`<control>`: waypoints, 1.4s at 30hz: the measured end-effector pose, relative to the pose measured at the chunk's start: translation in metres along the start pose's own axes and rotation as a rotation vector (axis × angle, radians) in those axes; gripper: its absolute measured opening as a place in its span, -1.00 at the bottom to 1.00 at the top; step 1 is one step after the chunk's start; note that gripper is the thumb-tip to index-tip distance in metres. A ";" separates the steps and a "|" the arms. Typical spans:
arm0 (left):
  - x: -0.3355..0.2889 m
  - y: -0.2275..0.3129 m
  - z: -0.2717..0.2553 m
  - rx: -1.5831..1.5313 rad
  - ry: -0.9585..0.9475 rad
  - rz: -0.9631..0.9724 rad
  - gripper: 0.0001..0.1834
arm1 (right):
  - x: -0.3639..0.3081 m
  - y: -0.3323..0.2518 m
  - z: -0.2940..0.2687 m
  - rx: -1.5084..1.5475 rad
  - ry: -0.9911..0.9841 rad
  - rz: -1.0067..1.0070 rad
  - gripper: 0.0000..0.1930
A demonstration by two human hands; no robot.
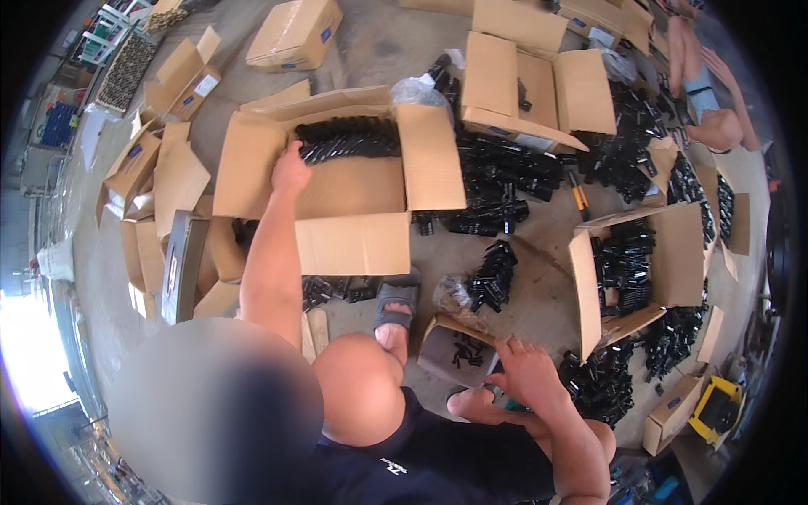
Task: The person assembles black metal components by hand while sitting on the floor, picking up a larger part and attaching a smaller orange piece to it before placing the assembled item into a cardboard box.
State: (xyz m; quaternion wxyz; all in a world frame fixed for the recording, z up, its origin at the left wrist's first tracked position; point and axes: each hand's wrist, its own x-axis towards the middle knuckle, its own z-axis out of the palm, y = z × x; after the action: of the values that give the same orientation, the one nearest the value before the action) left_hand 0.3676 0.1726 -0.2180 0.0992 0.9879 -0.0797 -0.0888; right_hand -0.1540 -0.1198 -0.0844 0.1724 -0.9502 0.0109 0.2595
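My left hand (291, 170) reaches into a large open cardboard box (353, 189), at the left end of a row of glossy black plastic parts (349, 140) packed along its far wall. Its fingers are bent together, and whatever lies between them is hidden. My right hand (528, 372) is above the right edge of a small bin (433, 349), fingers stretched out and holding nothing. Small black pieces (468, 349) lie at the bottom of that bin. Just beyond it sit a bundle of black parts (494, 276) and a crumpled clear plastic bag (454, 292).
Heaps of black parts (505, 172) cover the floor at the right. Another open box (677, 252) there holds more. Further open cartons (581, 88) stand at the back and left, with a closed carton (295, 34). Another person's arm (725, 80) shows at far right, near a yellow-handled tool (578, 195).
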 end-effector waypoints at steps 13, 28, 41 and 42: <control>-0.022 -0.059 0.030 -0.186 0.078 0.140 -0.73 | -0.005 -0.015 0.005 -0.065 -0.006 -0.005 -0.41; 0.091 -0.064 0.062 -0.196 0.116 0.021 -0.36 | -0.010 -0.017 0.037 -0.030 -0.048 -0.019 -0.41; -0.081 -0.014 -0.072 -0.940 0.542 -0.025 -0.76 | 0.003 -0.025 0.008 -0.021 -0.010 -0.017 -0.43; -0.095 0.004 -0.080 -1.338 0.533 0.030 -0.77 | -0.001 -0.025 0.011 -0.034 0.010 -0.031 -0.43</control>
State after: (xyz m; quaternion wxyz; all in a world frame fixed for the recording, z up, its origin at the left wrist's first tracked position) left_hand 0.2904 0.2000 -0.1251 0.7003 0.7024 0.0053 0.1269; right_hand -0.1576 -0.0925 -0.0840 0.1603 -0.9543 -0.0075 0.2522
